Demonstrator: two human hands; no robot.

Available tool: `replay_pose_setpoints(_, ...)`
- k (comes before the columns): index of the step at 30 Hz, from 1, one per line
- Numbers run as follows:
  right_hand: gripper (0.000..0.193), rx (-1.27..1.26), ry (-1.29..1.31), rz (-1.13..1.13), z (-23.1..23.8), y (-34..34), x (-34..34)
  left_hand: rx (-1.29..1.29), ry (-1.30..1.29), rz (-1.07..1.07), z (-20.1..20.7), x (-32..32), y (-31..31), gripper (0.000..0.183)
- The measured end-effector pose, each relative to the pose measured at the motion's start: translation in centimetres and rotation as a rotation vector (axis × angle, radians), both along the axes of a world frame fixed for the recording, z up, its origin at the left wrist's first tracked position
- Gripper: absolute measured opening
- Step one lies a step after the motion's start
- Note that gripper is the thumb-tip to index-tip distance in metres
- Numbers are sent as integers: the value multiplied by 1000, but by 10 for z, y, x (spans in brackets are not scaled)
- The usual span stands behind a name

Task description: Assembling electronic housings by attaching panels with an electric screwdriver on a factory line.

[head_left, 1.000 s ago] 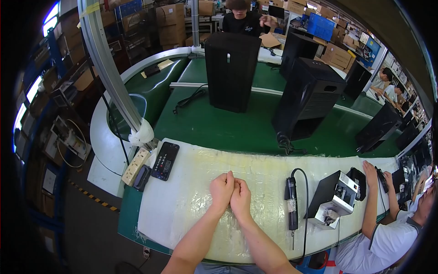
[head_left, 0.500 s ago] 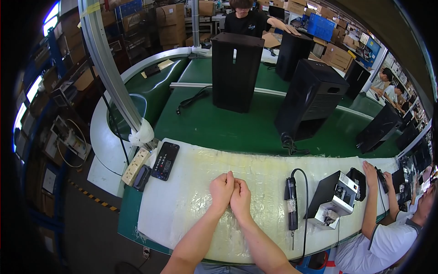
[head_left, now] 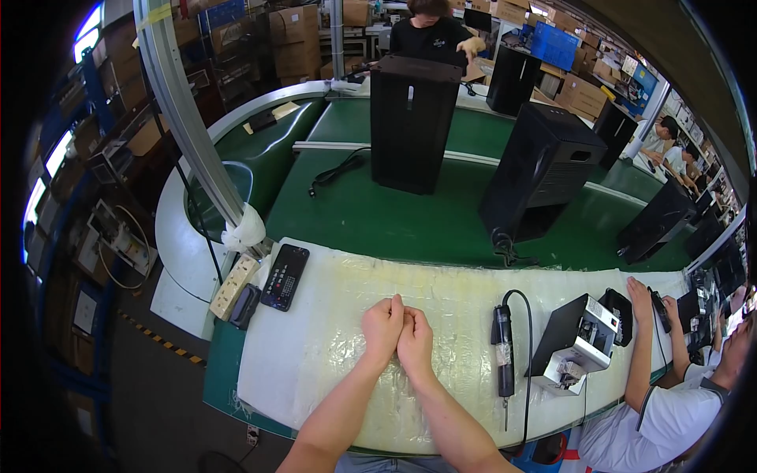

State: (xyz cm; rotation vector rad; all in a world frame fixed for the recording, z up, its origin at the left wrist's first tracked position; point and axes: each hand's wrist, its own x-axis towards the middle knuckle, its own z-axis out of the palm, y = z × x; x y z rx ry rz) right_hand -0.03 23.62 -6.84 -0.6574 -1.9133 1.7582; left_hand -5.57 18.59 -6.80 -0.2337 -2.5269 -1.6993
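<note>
My left hand (head_left: 382,329) and my right hand (head_left: 415,337) rest together over the middle of the bench mat (head_left: 315,347). Both are closed, pressed side by side with curled fingers, and I see nothing held in either. To their right lies a black electric screwdriver (head_left: 505,351), its bit toward me and its cord looping beside it. Farther right stands a black and silver box-shaped device (head_left: 574,347) with an open front. A dark smartphone (head_left: 285,277) lies on the mat's left side.
Beyond the mat, a green conveyor (head_left: 347,225) carries a tall black cabinet (head_left: 413,130), a vented black cabinet (head_left: 540,173) and a coiled cable (head_left: 337,169). A power strip (head_left: 235,288) and metal post (head_left: 185,118) stand left. A co-worker (head_left: 662,410) sits right; another person (head_left: 432,35) stands opposite.
The cabinets on the near belt have shifted slightly right. The person opposite has taken a hand off the far cabinet, which now stands farther right and turned. My hands stay still.
</note>
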Motion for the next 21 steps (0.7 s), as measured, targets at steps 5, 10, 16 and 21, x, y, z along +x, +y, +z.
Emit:
replay_pose_setpoints(5, 24, -1, -18, -2, -3, 0, -1, -4, -9, -2, -3, -1, 0, 38)
replay_pose_setpoints(10, 24, -3, -5, -8, 0, 0, -1, 15, 6, -9, 2, 0, 0, 38)
replay_pose_setpoints(16, 24, 2, -12, -13, -2, 0, -1, 10, 1, -12, -1, -1, 0, 38)
replay_pose_setpoints(21, 24, 13, -2, -9, 1, -1, 0, -1, -19, 2, -2, -1, -1, 37)
